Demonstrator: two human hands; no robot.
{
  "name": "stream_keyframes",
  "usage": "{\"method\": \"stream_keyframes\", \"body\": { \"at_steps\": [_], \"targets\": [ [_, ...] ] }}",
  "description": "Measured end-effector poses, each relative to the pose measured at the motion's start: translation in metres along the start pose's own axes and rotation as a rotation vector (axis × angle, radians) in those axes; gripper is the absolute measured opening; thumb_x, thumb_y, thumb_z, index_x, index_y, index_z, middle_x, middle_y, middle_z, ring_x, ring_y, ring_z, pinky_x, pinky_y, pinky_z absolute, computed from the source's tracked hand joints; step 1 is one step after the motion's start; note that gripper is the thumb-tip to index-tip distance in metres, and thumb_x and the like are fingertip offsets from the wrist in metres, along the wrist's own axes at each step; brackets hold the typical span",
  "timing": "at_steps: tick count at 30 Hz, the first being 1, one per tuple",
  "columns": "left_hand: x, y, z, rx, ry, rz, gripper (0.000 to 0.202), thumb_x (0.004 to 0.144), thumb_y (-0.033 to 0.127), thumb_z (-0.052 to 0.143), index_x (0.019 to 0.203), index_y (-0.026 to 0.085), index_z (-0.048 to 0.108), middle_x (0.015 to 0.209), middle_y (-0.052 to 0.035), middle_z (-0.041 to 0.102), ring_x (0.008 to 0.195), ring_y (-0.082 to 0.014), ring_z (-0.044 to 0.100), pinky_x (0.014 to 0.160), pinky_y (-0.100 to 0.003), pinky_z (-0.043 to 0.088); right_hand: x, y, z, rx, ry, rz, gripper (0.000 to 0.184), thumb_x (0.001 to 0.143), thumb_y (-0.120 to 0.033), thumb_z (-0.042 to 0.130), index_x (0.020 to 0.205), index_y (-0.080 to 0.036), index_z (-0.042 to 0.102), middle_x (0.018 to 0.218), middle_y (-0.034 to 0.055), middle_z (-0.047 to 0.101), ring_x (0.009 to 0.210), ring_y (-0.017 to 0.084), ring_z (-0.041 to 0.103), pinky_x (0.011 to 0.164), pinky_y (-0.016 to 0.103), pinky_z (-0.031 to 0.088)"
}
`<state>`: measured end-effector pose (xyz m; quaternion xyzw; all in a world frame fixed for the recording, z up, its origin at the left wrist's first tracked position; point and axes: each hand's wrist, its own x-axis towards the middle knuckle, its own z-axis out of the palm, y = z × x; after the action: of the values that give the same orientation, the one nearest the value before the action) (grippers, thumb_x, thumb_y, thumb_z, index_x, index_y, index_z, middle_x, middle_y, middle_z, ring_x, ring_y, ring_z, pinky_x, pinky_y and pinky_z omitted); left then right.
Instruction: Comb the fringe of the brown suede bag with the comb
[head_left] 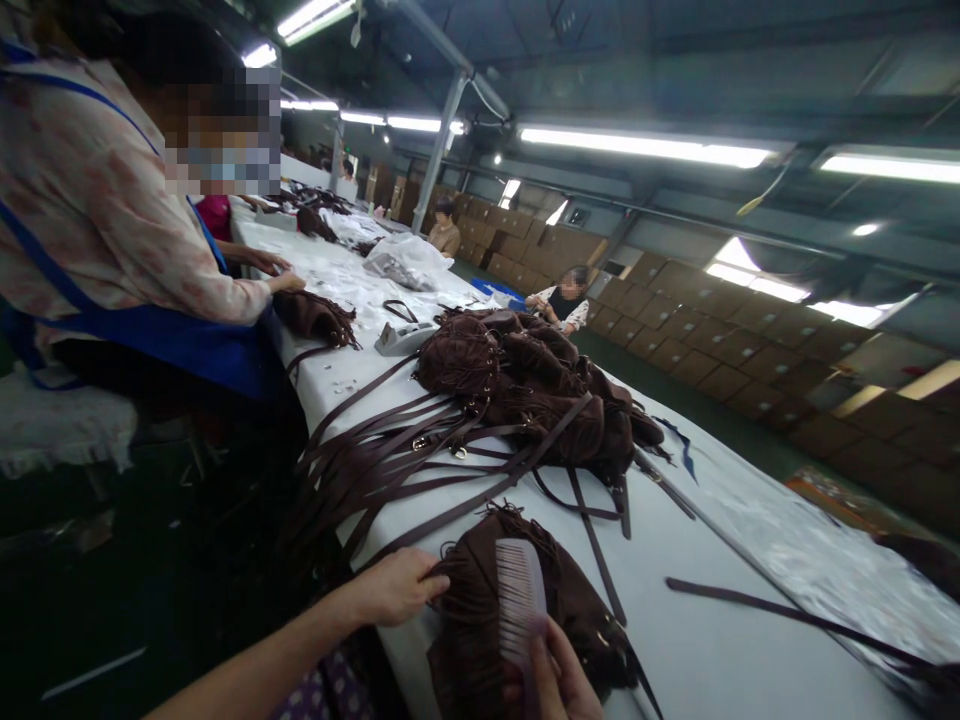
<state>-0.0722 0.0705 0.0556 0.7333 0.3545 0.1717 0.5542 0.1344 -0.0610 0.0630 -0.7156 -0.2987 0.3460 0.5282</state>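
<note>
A brown fringed bag lies on the white table at the near edge, right in front of me. My left hand pinches strands of the fringe at the bag's left side. In my right hand is a pale comb, its teeth toward the left and lying over the fringe. Metal eyelets show on the bag's right part. Just beyond it, a heap of similar brown bags has long straps trailing over the table's left edge.
At the left, a co-worker in a blue apron handles another brown fringed bag. Clear plastic bags lie farther along the white table. More people sit at its far side. Stacked cartons line the wall. A loose strap lies at right.
</note>
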Motion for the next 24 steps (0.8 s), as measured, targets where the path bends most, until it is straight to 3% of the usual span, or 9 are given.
{"method": "stream_keyframes", "body": {
  "at_steps": [5, 8, 11, 14, 18, 20, 24],
  "targets": [
    [0.006, 0.006, -0.001, -0.318, -0.172, -0.132, 0.05, 0.077, 0.071, 0.046, 0.074, 0.02, 0.047, 0.054, 0.007, 0.039, 0.045, -0.0085, 0.032, 0.044, -0.022, 0.024, 0.01, -0.009, 0.003, -0.195, -0.029, -0.091, 0.09, 0.075, -0.075, 0.053, 0.135, -0.008, 0.049, 0.048, -0.0027, 0.058, 0.036, 0.016, 0.049, 0.035, 0.025, 0.039],
    [0.011, 0.01, -0.003, -0.312, -0.177, -0.133, 0.057, 0.075, 0.077, 0.043, 0.073, 0.021, 0.046, 0.05, 0.0079, 0.036, 0.043, -0.0087, 0.031, 0.042, -0.021, 0.021, 0.015, -0.025, 0.004, -0.404, -0.03, -0.259, 0.073, 0.082, -0.053, 0.05, 0.142, -0.011, 0.043, 0.066, 0.0026, 0.068, 0.053, 0.02, 0.062, 0.053, 0.029, 0.048],
    [0.016, 0.022, -0.01, -0.22, -0.155, -0.101, 0.052, 0.081, 0.07, 0.042, 0.072, 0.019, 0.049, 0.052, 0.0063, 0.04, 0.045, -0.009, 0.034, 0.044, -0.022, 0.026, 0.015, -0.052, 0.011, -0.57, -0.051, -0.329, 0.073, 0.08, -0.042, 0.055, 0.146, -0.016, 0.039, 0.087, 0.0068, 0.074, 0.076, 0.025, 0.069, 0.069, 0.031, 0.05],
    [0.02, 0.04, -0.021, -0.051, -0.147, -0.052, 0.044, 0.086, 0.057, 0.043, 0.072, 0.018, 0.056, 0.055, 0.0036, 0.046, 0.05, -0.0113, 0.041, 0.049, -0.024, 0.032, 0.015, -0.077, 0.02, -0.613, -0.123, -0.285, 0.091, 0.073, -0.048, 0.069, 0.15, -0.018, 0.032, 0.092, 0.0088, 0.075, 0.083, 0.03, 0.07, 0.073, 0.035, 0.051],
    [0.026, 0.064, -0.033, 0.272, -0.099, 0.051, 0.039, 0.088, 0.046, 0.042, 0.074, 0.018, 0.065, 0.062, -0.0021, 0.058, 0.06, -0.0173, 0.054, 0.054, -0.026, 0.037, 0.015, -0.084, 0.032, -0.671, -0.216, -0.252, 0.108, 0.063, -0.042, 0.081, 0.153, -0.021, 0.024, 0.11, 0.0138, 0.072, 0.101, 0.036, 0.067, 0.087, 0.043, 0.048],
    [0.033, 0.071, -0.032, 0.47, -0.085, 0.142, 0.037, 0.088, 0.042, 0.043, 0.076, 0.019, 0.068, 0.069, -0.005, 0.065, 0.064, -0.0191, 0.059, 0.054, -0.026, 0.039, 0.016, -0.075, 0.042, -0.727, -0.233, -0.253, 0.102, 0.063, -0.039, 0.081, 0.15, -0.022, 0.032, 0.104, 0.0138, 0.074, 0.099, 0.039, 0.067, 0.085, 0.046, 0.047],
    [0.055, 0.082, -0.022, 0.698, -0.133, 0.22, 0.026, 0.081, 0.034, 0.056, 0.062, 0.02, 0.068, 0.062, -0.0072, 0.066, 0.063, -0.0209, 0.062, 0.054, -0.027, 0.043, 0.017, -0.053, 0.065, -0.543, -0.317, -0.286, 0.044, 0.075, -0.044, 0.071, 0.112, -0.018, 0.068, 0.088, 0.0112, 0.075, 0.086, 0.034, 0.069, 0.077, 0.039, 0.05]
  ]
}}
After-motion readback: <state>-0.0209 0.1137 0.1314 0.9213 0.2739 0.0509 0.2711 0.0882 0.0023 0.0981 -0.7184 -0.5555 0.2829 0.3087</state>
